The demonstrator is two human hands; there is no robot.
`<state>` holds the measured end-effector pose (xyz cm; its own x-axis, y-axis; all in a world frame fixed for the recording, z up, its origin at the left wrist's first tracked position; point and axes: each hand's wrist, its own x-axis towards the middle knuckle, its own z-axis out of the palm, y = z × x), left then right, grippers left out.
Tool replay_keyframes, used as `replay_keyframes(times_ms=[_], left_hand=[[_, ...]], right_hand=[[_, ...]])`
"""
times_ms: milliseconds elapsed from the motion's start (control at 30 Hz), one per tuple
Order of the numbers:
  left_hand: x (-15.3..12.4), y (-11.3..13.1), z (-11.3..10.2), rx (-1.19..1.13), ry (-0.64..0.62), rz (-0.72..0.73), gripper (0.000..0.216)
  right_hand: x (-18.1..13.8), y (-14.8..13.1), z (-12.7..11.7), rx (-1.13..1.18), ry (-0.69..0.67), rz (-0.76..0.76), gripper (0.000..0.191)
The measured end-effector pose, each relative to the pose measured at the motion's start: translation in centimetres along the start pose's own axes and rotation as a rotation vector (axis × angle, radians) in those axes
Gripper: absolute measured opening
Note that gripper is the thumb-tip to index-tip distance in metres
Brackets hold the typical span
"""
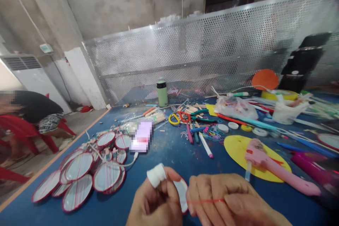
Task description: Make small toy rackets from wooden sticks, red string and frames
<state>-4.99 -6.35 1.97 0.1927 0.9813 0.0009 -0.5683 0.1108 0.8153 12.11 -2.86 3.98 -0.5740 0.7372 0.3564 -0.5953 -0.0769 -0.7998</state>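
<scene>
My left hand [159, 203], white tape wrapped round one finger, is closed at the edge of a small round white disc with a red rim [182, 191]. Most of that disc is hidden behind my two hands. A red thread [206, 201] runs taut from the disc across the fingers of my right hand [225, 197], which pinches it between thumb and fingers. To the left lies a pile of similar red-rimmed discs [78, 166], several with threads stretched across their faces.
A pink glue gun [275, 169] rests on a yellow oval sheet [235, 148]. Behind are a marker [206, 145], scissors [184, 116], a phone [143, 136] on a cable and a green bottle [162, 94]. A perforated metal screen [148, 56] stands behind; a person [39, 109] sits left.
</scene>
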Motion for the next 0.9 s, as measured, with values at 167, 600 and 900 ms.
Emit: replay_keyframes(times_ms=[167,600,900], left_hand=[[-0.9,0.6,-0.1,0.267,-0.064,-0.037,0.033],[-0.5,0.5,-4.8,1.767,-0.065,0.367,0.091],[1.0,1.8,-1.8,1.696,-0.096,0.141,0.048]], right_hand=[[-1.3,0.1,0.1,-0.183,-0.061,0.046,0.021],[-2.8,-0.8,-3.6,-0.355,0.082,0.177,0.031],[-2.7,0.8,-4.2,-0.446,0.165,0.35,0.046]])
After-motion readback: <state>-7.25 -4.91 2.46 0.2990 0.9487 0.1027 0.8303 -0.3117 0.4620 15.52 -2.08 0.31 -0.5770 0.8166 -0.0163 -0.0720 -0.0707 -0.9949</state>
